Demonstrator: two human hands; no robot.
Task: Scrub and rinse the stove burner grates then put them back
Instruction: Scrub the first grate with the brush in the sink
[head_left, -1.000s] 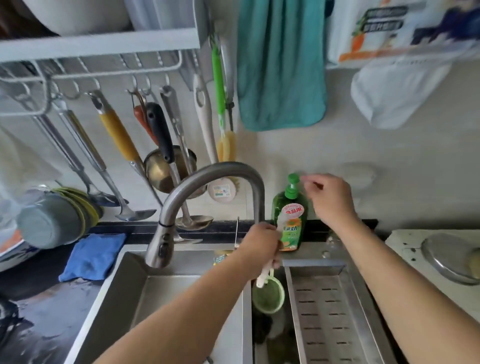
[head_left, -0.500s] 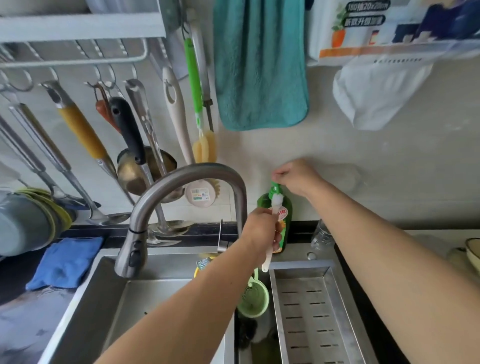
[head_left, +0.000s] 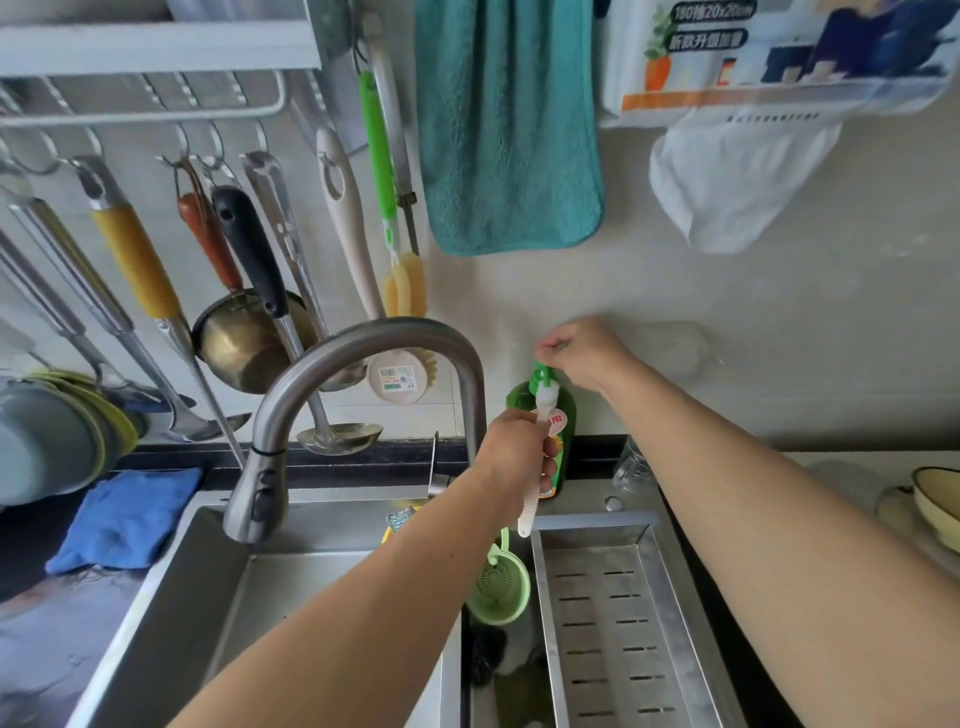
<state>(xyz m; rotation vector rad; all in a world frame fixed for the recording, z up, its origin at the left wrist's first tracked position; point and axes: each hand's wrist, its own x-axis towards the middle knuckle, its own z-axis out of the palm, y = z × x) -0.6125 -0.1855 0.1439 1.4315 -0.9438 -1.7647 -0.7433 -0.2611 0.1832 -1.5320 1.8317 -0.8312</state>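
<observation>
Behind the sink (head_left: 332, 582), at the back edge of the surface (head_left: 852, 467), a green soap bottle (head_left: 563, 421) stands upright against the wall. The right hand (head_left: 582, 351) sits on top of its pump, fingers curled down over the pump head. The left hand (head_left: 514, 457) grips a small white brush (head_left: 540, 457) by the handle, holding it nearly upright with the bristle end raised just under the pump spout and the handle tip pointing down toward the sink. Brush and bottle overlap from the head camera, and I cannot tell whether they touch.

A curved steel tap (head_left: 332, 395) arches over the left basin, just left of the left hand. The right basin carries a slotted steel tray (head_left: 623, 623), and a pale green strainer (head_left: 501, 587) hangs at its left edge. Below the strainer, down in the basin, something dark lies in shadow; it may be a burner grate, but it is too dim to tell.

On the wall hang ladles and spoons, a teal towel (head_left: 509, 130) and a white bag (head_left: 727, 187). A blue cloth (head_left: 130, 519) lies left of the sink, beside stacked bowls (head_left: 57, 436).
</observation>
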